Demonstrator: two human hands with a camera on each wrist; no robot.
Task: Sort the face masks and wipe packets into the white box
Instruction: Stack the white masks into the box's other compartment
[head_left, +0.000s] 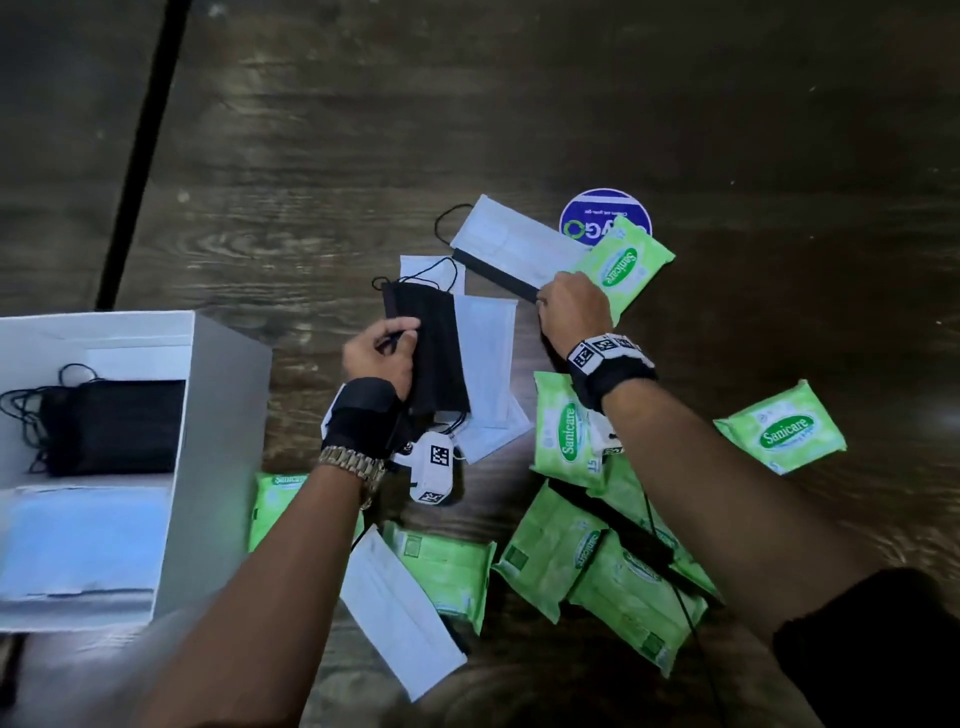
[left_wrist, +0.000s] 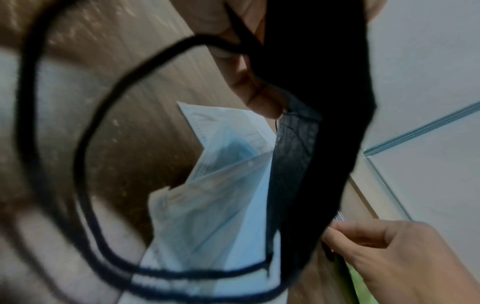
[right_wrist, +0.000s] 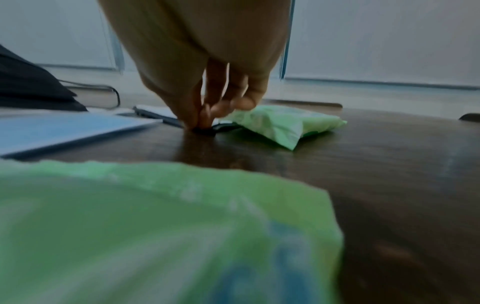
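While both hands are engaged with black masks, the stock stands as follows. White box (head_left: 223, 395), at the left of the wooden table (head_left: 727, 104): far compartment holds a stack of black masks (head_left: 114, 426) with their ear loops trailing left; near compartment holds pale blue masks (head_left: 83, 540); no wipe packet shows inside, though the box runs off the edge of the head view. Left hand (head_left: 379, 358): fingers and thumb curled round a black mask (head_left: 431, 353), lifted off the pile; the left wrist view shows its loops hanging free below the grip. Right hand (head_left: 574, 304): fingertips drawn narrow, pinching the near corner of a second black mask (head_left: 493, 273), which lies flat on the table under a white-backed mask (head_left: 511, 239) and just beside a green wipe packet (head_left: 623, 262). Loose on the table: several pale masks (head_left: 488, 353) beneath the left hand's mask, one more pale mask (head_left: 400, 608) near the bottom edge, and a scatter of green wipe packets (head_left: 613, 571) in front of the person, with one (head_left: 782, 426) lying apart to the right. A round blue sticker (head_left: 602, 210) sits partly under the far packet. Assessment: mask sorting appears partly done; two black masks are in hand, the remaining pale masks and, by appearance, every wipe packet are left to box.
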